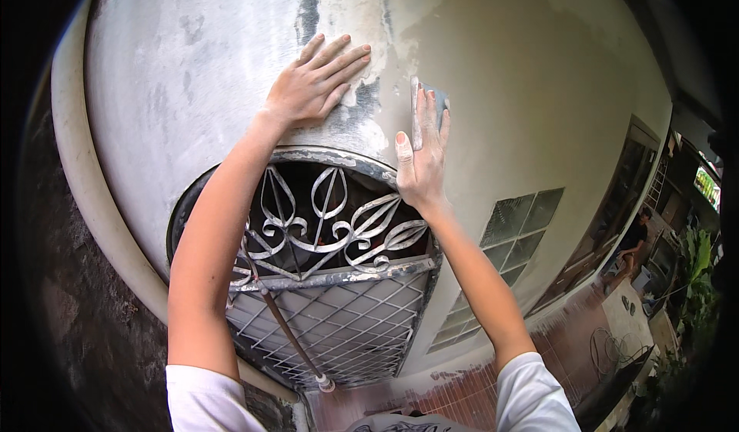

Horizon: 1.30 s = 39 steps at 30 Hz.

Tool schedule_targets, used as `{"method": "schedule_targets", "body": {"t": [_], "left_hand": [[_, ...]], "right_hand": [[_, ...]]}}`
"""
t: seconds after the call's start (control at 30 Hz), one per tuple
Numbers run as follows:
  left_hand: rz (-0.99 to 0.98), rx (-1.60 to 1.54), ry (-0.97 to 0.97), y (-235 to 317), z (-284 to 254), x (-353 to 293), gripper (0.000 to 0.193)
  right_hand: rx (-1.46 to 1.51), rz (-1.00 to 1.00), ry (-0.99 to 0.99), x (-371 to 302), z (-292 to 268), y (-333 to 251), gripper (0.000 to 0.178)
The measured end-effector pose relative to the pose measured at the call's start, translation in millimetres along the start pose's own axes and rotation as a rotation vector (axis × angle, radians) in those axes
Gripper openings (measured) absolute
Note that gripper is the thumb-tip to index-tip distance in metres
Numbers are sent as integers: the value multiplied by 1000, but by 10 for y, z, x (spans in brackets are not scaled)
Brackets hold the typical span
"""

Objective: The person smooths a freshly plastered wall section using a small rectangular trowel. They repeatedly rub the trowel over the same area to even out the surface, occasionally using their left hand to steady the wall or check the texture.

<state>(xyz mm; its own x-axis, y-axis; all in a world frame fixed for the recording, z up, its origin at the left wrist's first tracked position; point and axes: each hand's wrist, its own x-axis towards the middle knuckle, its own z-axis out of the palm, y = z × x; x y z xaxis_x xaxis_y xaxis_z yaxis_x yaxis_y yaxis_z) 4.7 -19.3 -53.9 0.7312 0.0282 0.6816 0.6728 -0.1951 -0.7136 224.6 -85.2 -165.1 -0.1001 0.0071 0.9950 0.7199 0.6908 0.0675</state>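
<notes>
My left hand (314,85) lies flat against the white wall (223,70), fingers spread, beside a rough patch of pale filler and grey bare spots. To its right, my right hand (422,162) presses a flat, dusty blue-grey sanding block (441,98) to the wall where the patched area meets smoother beige paint. The fingers lie over the block and the thumb stands apart from it. White dust coats both hands. The block's underside is hidden.
Below my hands is an arched opening with a scrollwork metal grille (323,209) and lattice gate (331,316). A pole (289,328) slants across it. A pale pipe (85,162) curves at left. Glass blocks (523,220), a seated person (633,243), cables (608,351) and plants (697,266) are at right.
</notes>
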Motion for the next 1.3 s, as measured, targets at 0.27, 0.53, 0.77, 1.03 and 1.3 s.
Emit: {"method": "schedule_targets", "body": {"t": [0.27,0.53,0.77,1.03,1.3], "left_hand": [[-141,86,78,-147,61,-133,57],[-318,136,101,-391,8,-153,56],[-611,406,96,-1200,-174,-640,54],[-623,297,168,-1145,-122,-838,59],[-638,292,107,-1045,-191,-1144,58]], "right_hand": [[-197,-99,-136,550,302,347,65],[-312,-150,-38,1266,672,530,64],[-391,-95,-81,767,656,561,66],[-451,-114,-42,2192,841,506,75],[-444,-114,5,2455,862,542,76]]}}
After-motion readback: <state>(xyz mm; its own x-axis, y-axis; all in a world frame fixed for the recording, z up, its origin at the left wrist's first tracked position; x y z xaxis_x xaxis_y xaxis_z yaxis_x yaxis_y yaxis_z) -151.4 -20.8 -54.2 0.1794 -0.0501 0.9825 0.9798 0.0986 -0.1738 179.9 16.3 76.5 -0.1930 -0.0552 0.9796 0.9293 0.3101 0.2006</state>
